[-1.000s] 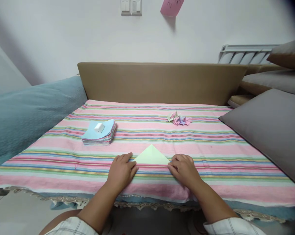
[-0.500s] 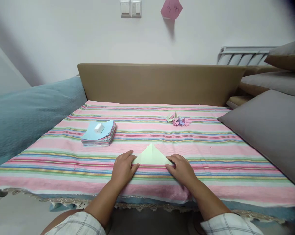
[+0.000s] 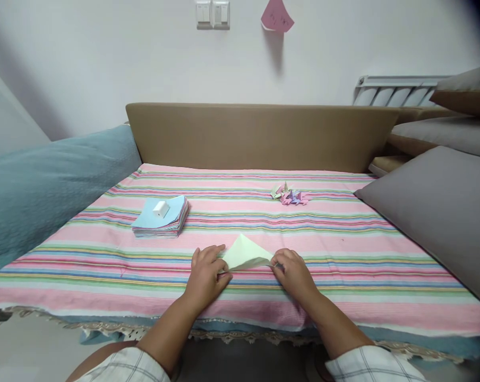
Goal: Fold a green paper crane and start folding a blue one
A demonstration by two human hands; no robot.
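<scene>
A pale green sheet of paper [image 3: 246, 253], folded into a triangle with its peak pointing away from me, lies on the striped cloth. Its near edge bows open a little, so the layers part in the middle. At its left corner, my left hand [image 3: 208, 273] pinches the paper between thumb and fingers. My right hand [image 3: 293, 273] grips the opposite corner the same way. The fingertips partly cover both corners.
A stack of coloured paper [image 3: 160, 225] with a small white block [image 3: 161, 209] on top sits to the left. Several folded paper pieces [image 3: 291, 195] lie farther back on the striped cloth [image 3: 240, 307]. Grey cushions [image 3: 435, 207] border the right side, a blue bolster [image 3: 60, 180] the left.
The paper's near edge has lifted and bowed open where it lay flat. My left hand has shifted slightly right, and the triangle's peak has moved a little left.
</scene>
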